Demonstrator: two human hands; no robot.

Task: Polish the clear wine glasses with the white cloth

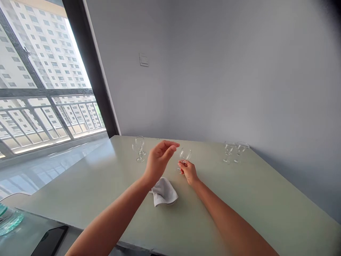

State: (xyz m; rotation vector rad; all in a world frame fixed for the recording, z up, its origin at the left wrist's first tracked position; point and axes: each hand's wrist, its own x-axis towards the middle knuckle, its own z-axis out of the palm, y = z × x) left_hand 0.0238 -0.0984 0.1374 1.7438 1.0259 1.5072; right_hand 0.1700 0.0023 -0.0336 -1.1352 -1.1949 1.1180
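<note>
My right hand [188, 171] grips the stem of a small clear stemmed glass [184, 154] and holds it upright just above the pale green table [239, 199]. My left hand [160, 160] hovers to the left of that glass, raised off the table, fingers loosely apart and holding nothing. A folded white cloth [163, 192] lies on the table below and between my two wrists. Two more small glasses [139, 147] stand to the left of my left hand, and another pair of glasses [236, 150] stands at the right near the wall.
A grey wall with a light switch [144, 59] runs behind the table. A large window [39, 81] with a railing is at the left. At the lower left are a greenish glass dish [9, 218] and a dark phone [49, 241].
</note>
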